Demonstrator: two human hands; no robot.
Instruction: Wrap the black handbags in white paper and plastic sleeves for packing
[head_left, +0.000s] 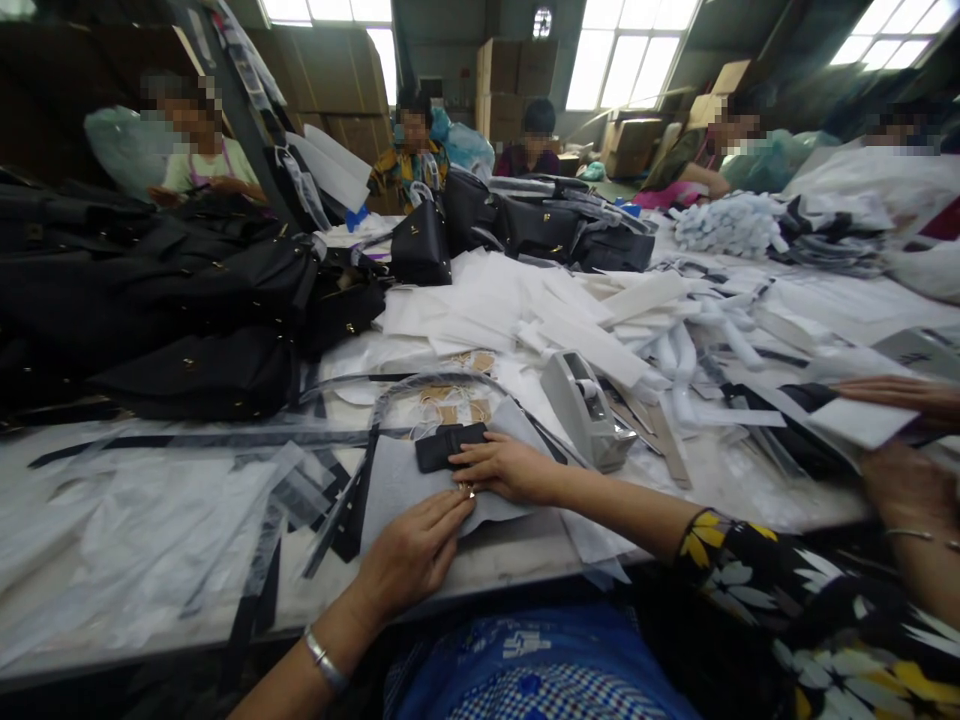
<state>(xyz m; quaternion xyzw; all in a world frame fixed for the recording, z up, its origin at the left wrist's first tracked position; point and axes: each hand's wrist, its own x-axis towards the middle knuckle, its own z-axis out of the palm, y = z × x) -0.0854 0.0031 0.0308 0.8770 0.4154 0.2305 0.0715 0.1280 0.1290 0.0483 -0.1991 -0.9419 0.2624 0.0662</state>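
My left hand [420,540] wears a silver bangle, and its fingers are pressed together at a small gold-coloured metal piece [468,490]. Whatever lies beneath those fingertips is hidden. My right hand [514,468] reaches in from the right, its fingers stretched out flat, touching the right end of a small black leather-like piece [439,450]. Under both hands lies a pale grey sheet [390,485]. A plastic-wrapped strap [386,395] arches behind the black piece. Just beyond are brown tags with white strings [454,408].
Black bags [202,370] are heaped at the left, with more black bags [536,225] at the back. White sheets [495,300] pile up mid-table beside a grey tape dispenser [585,410]. At right, a co-worker's hands [911,480] hold a white card [862,422]. Several people sit opposite.
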